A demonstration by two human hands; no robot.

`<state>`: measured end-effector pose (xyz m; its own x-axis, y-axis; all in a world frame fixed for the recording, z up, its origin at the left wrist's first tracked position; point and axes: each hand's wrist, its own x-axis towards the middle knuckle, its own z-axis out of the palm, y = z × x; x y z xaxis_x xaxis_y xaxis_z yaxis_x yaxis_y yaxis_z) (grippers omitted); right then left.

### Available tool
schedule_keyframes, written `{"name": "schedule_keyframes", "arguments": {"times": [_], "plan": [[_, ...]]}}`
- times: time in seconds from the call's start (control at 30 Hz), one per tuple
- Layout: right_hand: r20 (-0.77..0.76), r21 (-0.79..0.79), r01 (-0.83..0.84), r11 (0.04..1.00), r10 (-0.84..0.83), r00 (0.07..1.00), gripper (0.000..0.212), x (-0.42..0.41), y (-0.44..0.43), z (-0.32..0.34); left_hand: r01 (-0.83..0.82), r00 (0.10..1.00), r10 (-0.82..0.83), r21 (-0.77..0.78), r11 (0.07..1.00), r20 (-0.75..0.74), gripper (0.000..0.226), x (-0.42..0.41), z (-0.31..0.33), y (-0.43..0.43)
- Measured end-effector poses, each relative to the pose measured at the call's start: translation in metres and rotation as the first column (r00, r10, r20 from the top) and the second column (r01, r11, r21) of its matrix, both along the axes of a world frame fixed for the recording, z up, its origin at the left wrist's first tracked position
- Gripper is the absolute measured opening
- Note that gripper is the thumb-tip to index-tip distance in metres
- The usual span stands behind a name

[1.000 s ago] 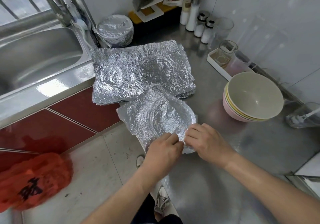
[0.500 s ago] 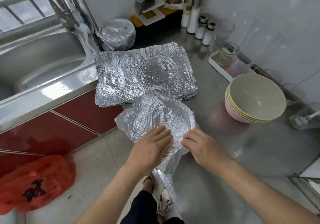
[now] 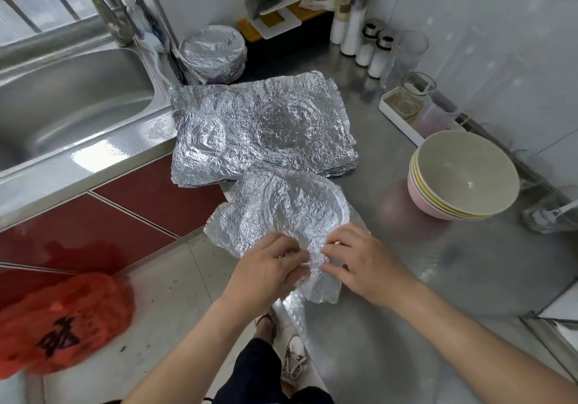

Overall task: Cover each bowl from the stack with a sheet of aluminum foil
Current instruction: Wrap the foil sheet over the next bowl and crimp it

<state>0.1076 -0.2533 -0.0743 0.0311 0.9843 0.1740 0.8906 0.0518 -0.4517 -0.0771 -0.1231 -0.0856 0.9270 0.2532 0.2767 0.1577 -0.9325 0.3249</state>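
The steel counter (image 3: 438, 278) bears a foil pile (image 3: 259, 128), a foil-draped bowl (image 3: 281, 206), stacked bowls (image 3: 463, 175), wrapped bowls (image 3: 212, 51), shakers (image 3: 375, 50) and a tray (image 3: 397, 115).

Soft daylight, steel counter (image 3: 406, 325) glare, edges warped, blurry

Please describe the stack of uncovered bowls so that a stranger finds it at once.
On the steel counter, look right of the pile of foil sheets. The stack of bowls stands there. Only it wears no foil: grey top, pink bottom.

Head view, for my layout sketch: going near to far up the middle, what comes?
Bowl-shaped crumpled silver foil sheet, flat pile of crinkled foil sheets, round foil-wrapped stack, white tiered shelf rack.
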Motion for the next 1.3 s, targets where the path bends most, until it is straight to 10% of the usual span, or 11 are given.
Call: {"name": "schedule_keyframes", "arguments": {"times": [0.47,0.73,0.87,1.1,1.3], "plan": [[0.258,0.112,-0.108,0.988,0.076,0.963,0.021,0.017,0.005,-0.005,-0.078,0.996,0.077,0.009,0.997,0.045,0.009,0.019,-0.011,-0.025],[0.042,0.071,0.291,0.954,-0.294,0.955,0.021,0.021,-0.007,0.008,-0.162,0.982,0.174,-0.160,0.974,0.067,0.029,0.008,0.016,-0.025],[-0.293,-0.048,0.628,0.776,-0.612,0.734,0.012,-0.003,-0.002,0.019,-0.346,0.935,0.355,-0.181,0.920,0.018,0.024,0.004,0.020,-0.021],[-0.528,-0.536,0.682,0.498,-0.828,0.189,0.051,-0.022,0.002,0.008,-0.755,0.486,0.848,-0.590,0.286,-0.211,0.053,-0.009,0.028,-0.004],[-0.586,-0.667,0.592,0.453,-0.809,-0.041,0.036,-0.035,0.015,0.001,-0.382,0.568,0.714,-0.899,-0.213,-0.410,0.052,-0.023,0.003,0.008]]}}
